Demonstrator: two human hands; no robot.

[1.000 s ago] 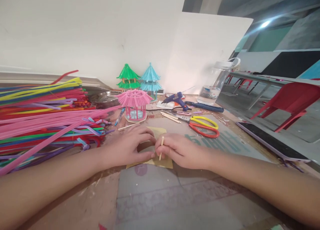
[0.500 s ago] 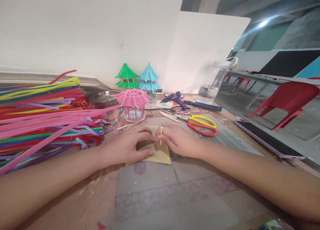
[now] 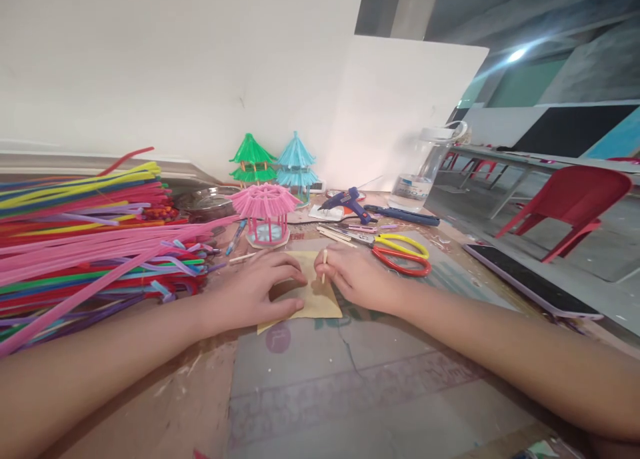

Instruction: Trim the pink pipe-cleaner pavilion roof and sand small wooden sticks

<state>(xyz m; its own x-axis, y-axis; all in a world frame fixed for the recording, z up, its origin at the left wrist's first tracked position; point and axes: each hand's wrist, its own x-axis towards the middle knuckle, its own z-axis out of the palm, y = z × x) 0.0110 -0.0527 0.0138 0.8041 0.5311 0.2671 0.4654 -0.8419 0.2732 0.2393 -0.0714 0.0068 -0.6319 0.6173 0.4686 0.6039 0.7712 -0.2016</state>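
A yellow-tan sheet [image 3: 316, 302], which looks like sandpaper, lies on the table in front of me. My left hand [image 3: 260, 282] rests on its left part with thumb and fingers apart, pressing it flat. Over its right edge, my right hand [image 3: 353, 272] pinches a short, pale wooden stick [image 3: 325, 266] that points upward. The stick's lower end is close to the sheet; whether it touches I cannot tell. Just beyond my left hand stands a small pink pavilion [image 3: 265, 212] of pipe cleaners, with another wooden stick [image 3: 243, 258] lying near it.
Bundles of colored pipe cleaners [image 3: 90, 246] cover the left side. Green [image 3: 253, 158] and blue [image 3: 296, 159] pavilions stand behind. Scissors [image 3: 403, 254], a glue gun [image 3: 347, 202], a water jug [image 3: 413, 189] and a phone [image 3: 530, 279] lie or stand toward the right.
My right hand with the stick has shifted slightly right, away from the left hand. The left hand stays on the sheet, and the view has moved a little.
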